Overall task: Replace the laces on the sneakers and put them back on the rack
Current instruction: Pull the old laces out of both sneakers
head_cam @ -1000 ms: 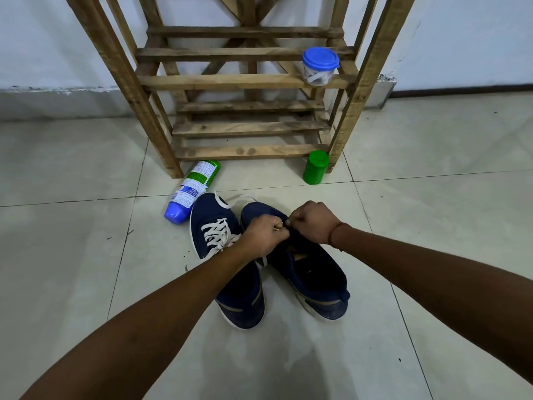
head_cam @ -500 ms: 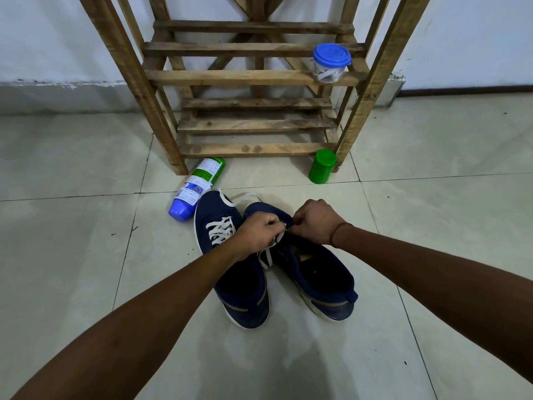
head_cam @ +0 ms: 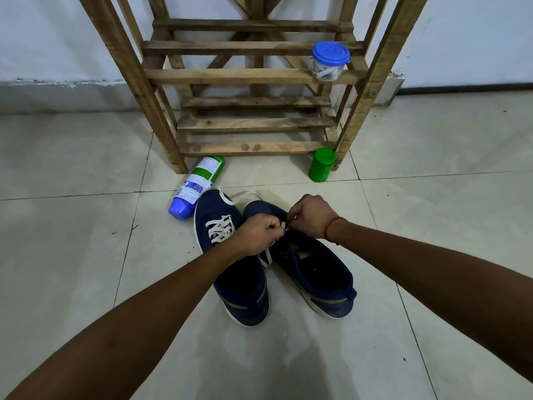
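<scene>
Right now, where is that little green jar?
In the head view, the green jar stands upright on the floor, right of centre, beside the foot of the front right leg of the wooden rack, just beyond the blue sneakers.

pale tiled floor (head_cam: 86, 157), dark grout lines; white wall (head_cam: 43, 39), scuffed along base; dim light.

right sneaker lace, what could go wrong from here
1. Both the left hand and right hand pinch the white lace at a short stretch over the sneaker on the right; it could slip from the fingers and pull back out.
2. The spray bottle lies on its side by the sneaker on the left; a tug that shifts the shoes might set it rolling.
</scene>
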